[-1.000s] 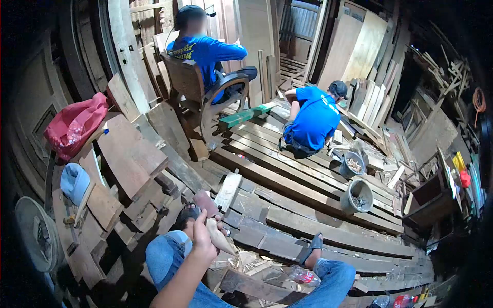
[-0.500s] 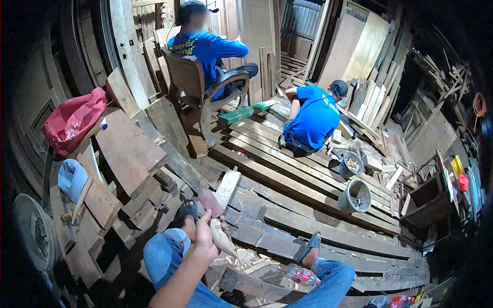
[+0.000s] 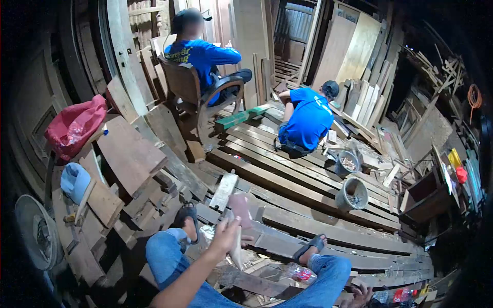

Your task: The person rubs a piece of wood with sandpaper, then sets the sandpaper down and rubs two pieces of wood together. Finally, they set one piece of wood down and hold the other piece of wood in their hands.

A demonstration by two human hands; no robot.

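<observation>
My left hand (image 3: 224,238) is closed around a pale, pointed piece of wood (image 3: 235,252), its tip toward the floor. Held in the same hand, a reddish-brown piece of sandpaper (image 3: 240,209) sticks up beyond the thumb; its far end looks blurred. My right hand (image 3: 361,296) shows at the bottom edge beside my right knee, fingers apart with nothing seen in them. Wood shavings (image 3: 261,263) and a clear plastic bottle with a red label (image 3: 302,273) lie between my feet.
A person in a blue shirt (image 3: 197,55) sits in a wooden chair (image 3: 179,82); another person (image 3: 308,118) crouches on the slatted floor. Buckets (image 3: 353,194) stand at the right. Stacked boards (image 3: 131,154), a red bag (image 3: 77,126) and a blue cloth (image 3: 75,180) lie at the left.
My left hand has moved right and slightly down, with the sandpaper and wood turned in it. My right hand has come into view at the lower right. The view has shifted slightly.
</observation>
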